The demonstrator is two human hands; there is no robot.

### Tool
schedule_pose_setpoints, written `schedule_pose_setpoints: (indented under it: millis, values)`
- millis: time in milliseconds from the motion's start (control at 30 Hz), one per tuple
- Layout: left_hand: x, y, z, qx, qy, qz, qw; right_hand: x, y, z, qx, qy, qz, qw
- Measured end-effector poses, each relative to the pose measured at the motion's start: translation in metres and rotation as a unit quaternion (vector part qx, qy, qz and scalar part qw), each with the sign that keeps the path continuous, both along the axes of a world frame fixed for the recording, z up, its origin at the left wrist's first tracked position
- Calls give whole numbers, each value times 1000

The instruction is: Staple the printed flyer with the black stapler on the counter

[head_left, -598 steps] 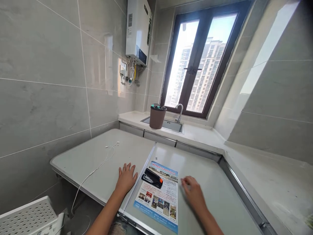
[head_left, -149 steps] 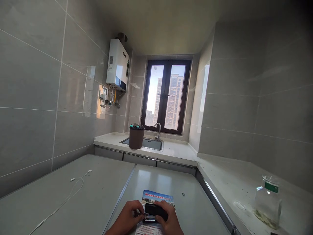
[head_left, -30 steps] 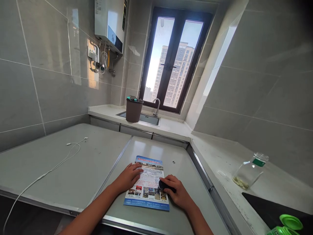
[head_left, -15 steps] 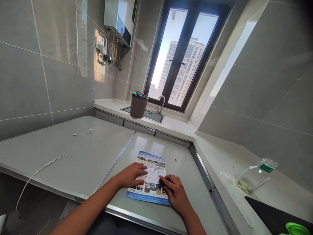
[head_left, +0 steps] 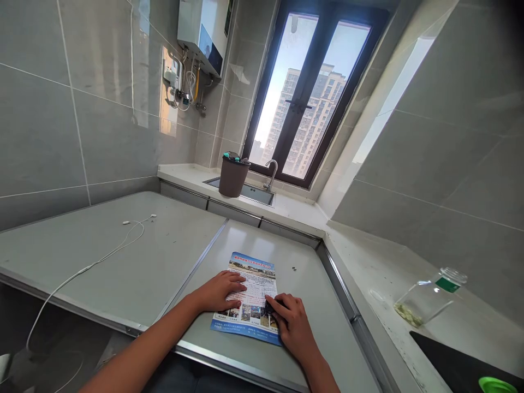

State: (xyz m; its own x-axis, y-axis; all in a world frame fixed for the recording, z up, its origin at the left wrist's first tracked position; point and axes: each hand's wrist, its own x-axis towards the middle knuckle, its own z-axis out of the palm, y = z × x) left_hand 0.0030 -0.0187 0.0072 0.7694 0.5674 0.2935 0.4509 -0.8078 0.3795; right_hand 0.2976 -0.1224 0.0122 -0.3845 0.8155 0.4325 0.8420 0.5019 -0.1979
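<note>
A printed flyer (head_left: 254, 289) with a blue top, blue bottom and a row of small photos lies on the grey table (head_left: 295, 305) in front of me. My left hand (head_left: 223, 292) rests on the left side of the flyer, fingers spread and holding nothing. Over the flyer's lower right side, my right hand (head_left: 292, 322) is closed round a small black object (head_left: 269, 307). Its fingers cover most of that object, so I cannot tell its kind. Two tiny dark bits (head_left: 293, 268) lie on the table to the right of the flyer.
White earphones (head_left: 110, 254) trail across the left table half. Behind the table, a brown bin (head_left: 234, 177) stands at the sink (head_left: 257, 194) with its faucet (head_left: 271, 173). On the right counter are a glass jar (head_left: 428, 297), a black panel (head_left: 458, 360) and a green object (head_left: 497, 385).
My right hand and the black object have shifted slightly left on the flyer. My left hand stays in place. The view has moved a little.
</note>
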Motion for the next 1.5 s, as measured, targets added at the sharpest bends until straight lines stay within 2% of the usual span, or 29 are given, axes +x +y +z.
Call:
schedule_pose_setpoints:
  millis: [333,500,700,767,833,933,1033,1100,1167,1267,1367,1500]
  values:
    - [0,1,-2,5,-1,-4,1000,-23,-6,-7,9,-24,-107,994]
    - [-1,2,-2,-6,-2,-4,1000,-35,-12,-7,7,-49,-134,990]
    - [-4,5,-6,-14,-9,-9,1000,-18,-15,1,-6,-18,-87,996]
    - [-4,6,-6,-16,-11,-10,1000,-5,-17,2,-12,-19,-96,995]
    - [-4,7,-6,-20,-12,-11,1000,10,-20,2,-4,-21,-137,990]
    - [-4,5,-4,-26,-16,-23,999,30,-20,2,43,-1,-239,970]
    - [-4,2,-1,-28,-29,-36,999,32,-8,8,114,33,-296,948]
    - [-4,0,2,-22,-47,-33,998,15,7,14,127,65,-281,949]
    - [-3,-1,6,-13,-84,-5,996,-14,26,20,96,102,-234,962]
    - [-3,1,10,-3,-151,89,985,-68,53,21,40,116,-190,974]
    - [-4,6,10,-4,-192,172,966,-112,74,15,16,92,-166,982]
    - [-6,11,7,-18,-224,199,954,-136,87,7,-9,69,-169,983]
